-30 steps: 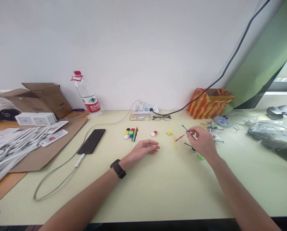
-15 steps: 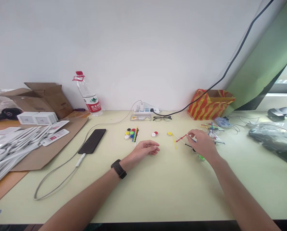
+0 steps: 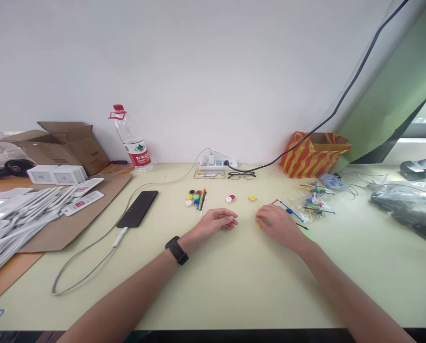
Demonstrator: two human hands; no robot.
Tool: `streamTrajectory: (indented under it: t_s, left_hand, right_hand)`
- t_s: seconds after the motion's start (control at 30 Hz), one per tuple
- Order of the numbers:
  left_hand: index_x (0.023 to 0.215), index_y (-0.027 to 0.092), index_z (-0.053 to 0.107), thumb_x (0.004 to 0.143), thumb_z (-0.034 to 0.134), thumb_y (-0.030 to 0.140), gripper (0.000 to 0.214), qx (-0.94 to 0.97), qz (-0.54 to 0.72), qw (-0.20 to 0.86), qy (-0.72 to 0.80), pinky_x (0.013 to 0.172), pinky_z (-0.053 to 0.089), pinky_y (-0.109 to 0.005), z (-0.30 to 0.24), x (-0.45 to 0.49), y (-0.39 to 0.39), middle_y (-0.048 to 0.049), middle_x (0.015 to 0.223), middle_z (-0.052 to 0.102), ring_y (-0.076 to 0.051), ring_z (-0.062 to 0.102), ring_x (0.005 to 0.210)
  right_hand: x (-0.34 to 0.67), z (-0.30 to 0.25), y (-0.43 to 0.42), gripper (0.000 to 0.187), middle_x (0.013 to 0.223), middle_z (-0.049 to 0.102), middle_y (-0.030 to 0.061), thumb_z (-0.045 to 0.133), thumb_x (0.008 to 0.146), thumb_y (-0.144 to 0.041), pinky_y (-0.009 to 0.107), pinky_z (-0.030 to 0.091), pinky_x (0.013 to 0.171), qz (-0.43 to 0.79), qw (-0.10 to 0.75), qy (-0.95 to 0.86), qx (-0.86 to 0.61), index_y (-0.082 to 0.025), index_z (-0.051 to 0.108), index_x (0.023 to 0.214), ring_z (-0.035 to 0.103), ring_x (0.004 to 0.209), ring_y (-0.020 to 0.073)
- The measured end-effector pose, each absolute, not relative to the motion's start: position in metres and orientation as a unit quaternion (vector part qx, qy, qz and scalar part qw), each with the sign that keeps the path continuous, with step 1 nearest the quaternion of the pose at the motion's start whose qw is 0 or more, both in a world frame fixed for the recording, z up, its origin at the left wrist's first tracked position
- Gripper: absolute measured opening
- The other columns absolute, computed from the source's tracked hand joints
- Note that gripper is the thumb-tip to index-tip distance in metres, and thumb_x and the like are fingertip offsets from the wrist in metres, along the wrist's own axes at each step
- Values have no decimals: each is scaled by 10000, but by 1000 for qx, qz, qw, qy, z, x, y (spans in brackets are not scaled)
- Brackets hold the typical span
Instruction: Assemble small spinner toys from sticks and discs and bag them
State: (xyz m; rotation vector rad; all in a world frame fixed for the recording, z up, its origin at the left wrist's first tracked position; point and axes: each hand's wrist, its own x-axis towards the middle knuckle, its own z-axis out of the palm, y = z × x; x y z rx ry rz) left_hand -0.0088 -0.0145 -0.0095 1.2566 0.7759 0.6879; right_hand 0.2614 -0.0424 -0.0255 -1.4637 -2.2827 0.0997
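My right hand point(image 3: 279, 225) is closed at the fingertips on a thin yellow arrow-shaped plastic stick point(image 3: 258, 209), partly hidden by the fingers. Close around that hand lie a blue arrow stick point(image 3: 297, 217), a black arrow stick point(image 3: 302, 226), part of a red stick point(image 3: 275, 201) and a bit of green. A yellow disc point(image 3: 252, 198) sits beyond the fingers. My left hand point(image 3: 216, 224) rests on its side on the table, fingers loosely curled and holding nothing visible. Near it are a white disc point(image 3: 228, 199), a red disc point(image 3: 232, 196) and a bundle of coloured sticks point(image 3: 201, 199).
Several coloured discs point(image 3: 189, 197) lie left of the bundle. Clear bags of parts point(image 3: 316, 202) lie at right. A phone point(image 3: 137, 209) with its cable, a water bottle point(image 3: 137, 150), glasses point(image 3: 242, 176), a power strip point(image 3: 218, 164) and a striped bag point(image 3: 311, 157) surround the work area.
My right hand has moved left and slightly towards me, from the red and blue sticks to the yellow stick. Blue and black sticks now show beside it. My left hand has stayed put.
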Motion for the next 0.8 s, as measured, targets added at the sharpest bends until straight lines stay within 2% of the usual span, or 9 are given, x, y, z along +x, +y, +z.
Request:
streamTrajectory:
  t_s: [0.17, 0.4, 0.67, 0.8]
  left_hand:
    - [1031, 149, 764, 817, 827, 435, 362, 562, 303, 686, 349, 904, 516, -347, -9, -9, -14, -124, 1014, 765, -192, 688, 924]
    - [1031, 147, 760, 815, 827, 444, 373, 565, 300, 683, 352, 903, 516, -347, -8, -8, -15, -123, 1011, 765, -198, 689, 934]
    - [1044, 145, 753, 837, 801, 442, 365, 576, 304, 675, 348, 891, 523, -341, -12, -8, -14, -128, 1026, 757, -194, 686, 932]
    - [1171, 184, 726, 815, 811, 434, 443, 620, 337, 611, 359, 811, 552, -327, -15, -4, -17, -108, 1095, 727, -193, 686, 909]
  right_hand:
    - [256, -23, -46, 176, 907, 743, 58, 531, 926, -161, 399, 482, 791, 56, 218, -816, -532, -229, 673, 846, 672, 901, 258]
    - [251, -26, -50, 255, 990, 720, 51, 453, 955, -164, 361, 500, 733, 128, 257, -785, -549, -245, 626, 1124, 671, 883, 225]
    - [244, -25, -50, 188, 1044, 681, 72, 515, 948, -176, 412, 564, 876, 231, 358, -776, -465, -242, 660, 1047, 679, 938, 225]
    - [230, -17, -59, 118, 1066, 663, 64, 606, 939, -242, 387, 593, 891, 350, 417, -713, -442, -245, 672, 1036, 682, 979, 217]
